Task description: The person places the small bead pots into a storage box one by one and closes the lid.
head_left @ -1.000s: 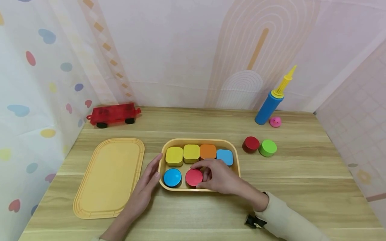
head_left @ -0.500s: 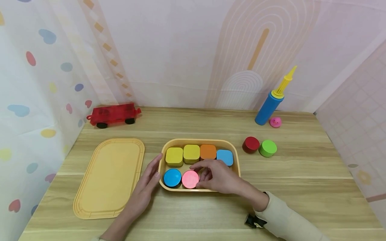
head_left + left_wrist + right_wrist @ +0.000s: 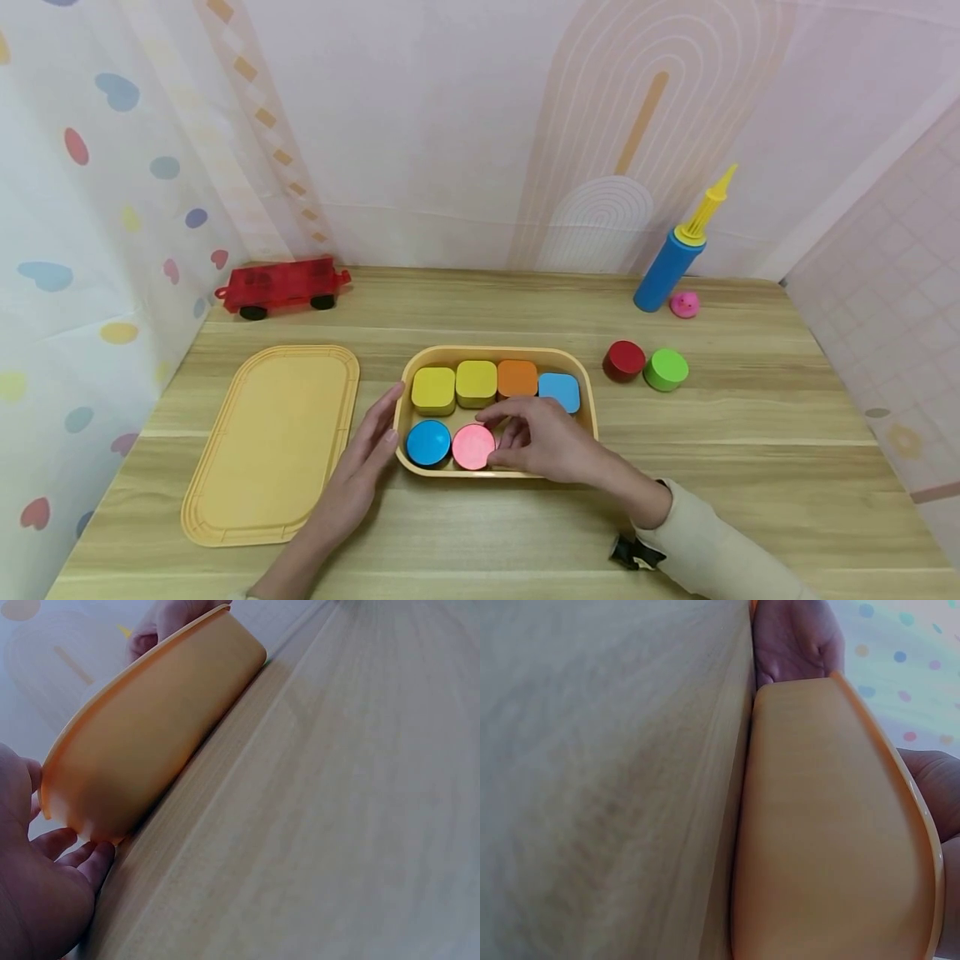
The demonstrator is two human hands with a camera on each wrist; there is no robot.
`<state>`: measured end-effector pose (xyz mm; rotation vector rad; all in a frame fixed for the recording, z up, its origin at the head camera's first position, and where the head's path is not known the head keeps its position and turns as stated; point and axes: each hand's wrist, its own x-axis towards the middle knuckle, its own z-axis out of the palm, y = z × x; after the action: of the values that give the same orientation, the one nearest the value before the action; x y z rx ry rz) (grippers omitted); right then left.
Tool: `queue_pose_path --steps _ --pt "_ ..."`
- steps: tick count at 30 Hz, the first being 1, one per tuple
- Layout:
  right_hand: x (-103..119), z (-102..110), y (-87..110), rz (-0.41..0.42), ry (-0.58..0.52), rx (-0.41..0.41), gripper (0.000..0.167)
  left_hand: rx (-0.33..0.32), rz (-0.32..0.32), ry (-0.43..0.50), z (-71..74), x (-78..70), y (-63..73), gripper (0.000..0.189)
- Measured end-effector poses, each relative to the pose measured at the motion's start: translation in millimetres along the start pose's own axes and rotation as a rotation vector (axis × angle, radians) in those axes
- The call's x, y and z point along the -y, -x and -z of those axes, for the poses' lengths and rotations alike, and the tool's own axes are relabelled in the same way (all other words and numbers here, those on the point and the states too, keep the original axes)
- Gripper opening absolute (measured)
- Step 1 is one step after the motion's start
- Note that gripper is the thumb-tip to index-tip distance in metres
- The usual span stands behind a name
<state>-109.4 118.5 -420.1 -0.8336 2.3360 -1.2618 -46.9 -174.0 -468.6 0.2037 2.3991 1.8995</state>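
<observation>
An orange-yellow plastic box stands on the table with blocks in it. My left hand rests against its left end with relaxed fingers; in the left wrist view the fingers lie along the outer wall. Inside the box, my right hand has its thumb and index finger curled round the right side of a pink round block. Left of it sits a blue round block. Behind stand two yellow square blocks, an orange one and a light-blue one. My right hand hides the box's front right part.
A flat orange-yellow lid lies at the left. Right of the box are a dark-red round block and a green one. Farther back stand a blue-yellow pump, a pink duck and a red toy wagon.
The pink round block has shifted slightly left, closer to the blue round block, and its top looks paler. My right hand has barely moved; my left hand stays at the box.
</observation>
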Motion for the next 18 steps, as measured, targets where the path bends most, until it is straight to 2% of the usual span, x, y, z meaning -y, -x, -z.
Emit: queue_pose_path --steps 11,18 --pt "3.9 5.8 5.7 -0.009 -0.068 -0.073 0.044 -0.003 0.002 -0.001 -0.1 0.1 0.1 0.054" --pt "4.1 10.9 10.4 0.022 -0.091 -0.116 0.045 -0.002 0.002 0.003 -0.1 1.0 -0.3 0.054"
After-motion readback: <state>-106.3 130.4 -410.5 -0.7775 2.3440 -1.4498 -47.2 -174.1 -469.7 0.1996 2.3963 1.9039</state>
